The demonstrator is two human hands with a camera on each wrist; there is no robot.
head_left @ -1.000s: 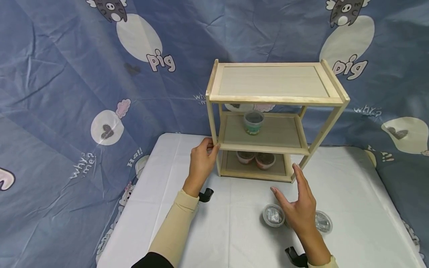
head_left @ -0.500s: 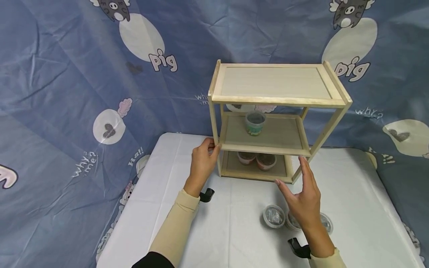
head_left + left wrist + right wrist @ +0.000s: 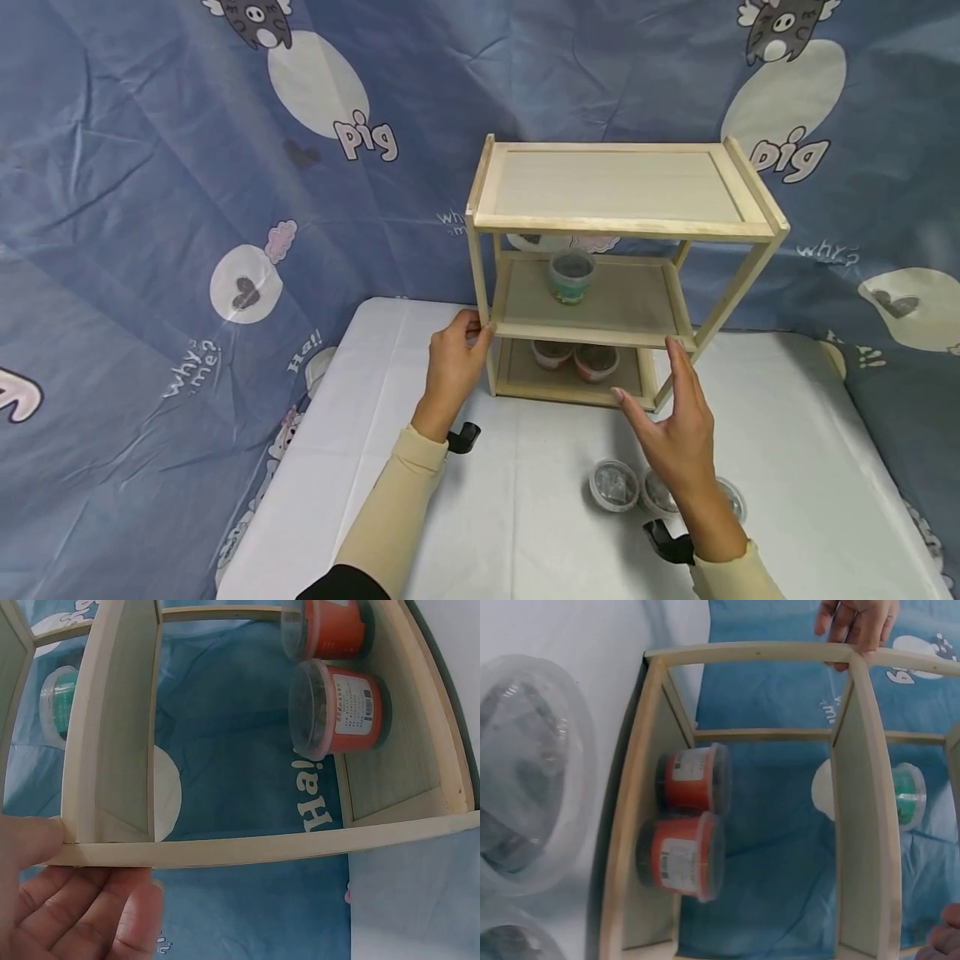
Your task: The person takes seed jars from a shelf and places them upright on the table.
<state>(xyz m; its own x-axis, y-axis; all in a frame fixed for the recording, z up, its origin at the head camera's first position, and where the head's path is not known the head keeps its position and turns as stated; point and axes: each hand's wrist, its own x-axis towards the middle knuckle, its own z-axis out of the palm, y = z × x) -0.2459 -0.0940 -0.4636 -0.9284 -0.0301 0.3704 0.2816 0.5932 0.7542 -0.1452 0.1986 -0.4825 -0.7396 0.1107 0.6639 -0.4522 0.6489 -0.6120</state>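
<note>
A pale wooden three-tier shelf [image 3: 611,183] stands on the table. My left hand [image 3: 453,358] grips its left front post at middle-shelf height, with the thumb [image 3: 34,838] on one side of the wood and curled fingers on the other. My right hand [image 3: 678,446] is by the right front corner, thumb and fingers spread and nothing between them; whether the fingertip touches the middle shelf I cannot tell. One lidded tub with a green label [image 3: 570,279] sits on the middle shelf. Two red-labelled tubs [image 3: 690,778] sit side by side on the bottom shelf.
Clear-lidded tubs [image 3: 613,486] stand on the white-covered table [image 3: 555,550] in front of the shelf, partly behind my right wrist. A blue printed cloth [image 3: 420,208] hangs behind and at the sides. A black wrist mount [image 3: 670,546] sits at my right wrist.
My right hand has risen slightly toward the middle shelf's right front corner, uncovering another tub on the table. My left hand keeps its grip on the post.
</note>
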